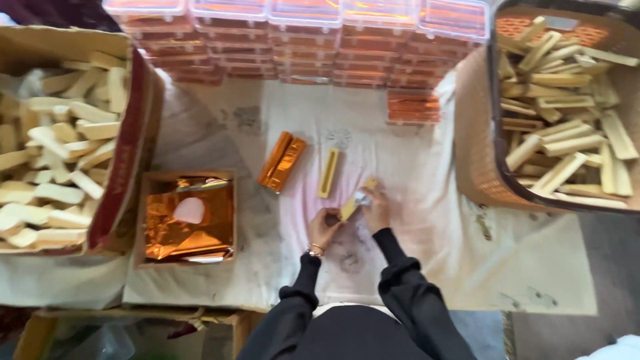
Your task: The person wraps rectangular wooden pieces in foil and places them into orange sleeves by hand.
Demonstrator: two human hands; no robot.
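My left hand [323, 225] and my right hand [377, 208] both grip one pale yellow bar [357, 198] above a white cloth [427, 167]. The left holds its near end, the right its far end, where a small silvery scrap shows between my fingers. Another yellow bar [329, 172] lies flat just beyond my hands. Two bars wrapped in orange foil [283, 161] lie to its left. Both arms wear black sleeves, and a bracelet sits on my left wrist.
A shallow box of orange foil sheets [189, 217] stands at left. A big carton [113, 173] of pale bars fills the far left; a woven basket [475, 160] of bars stands right. Clear lidded boxes [300, 40] are stacked at the back, with a small orange stack [413, 107] nearby.
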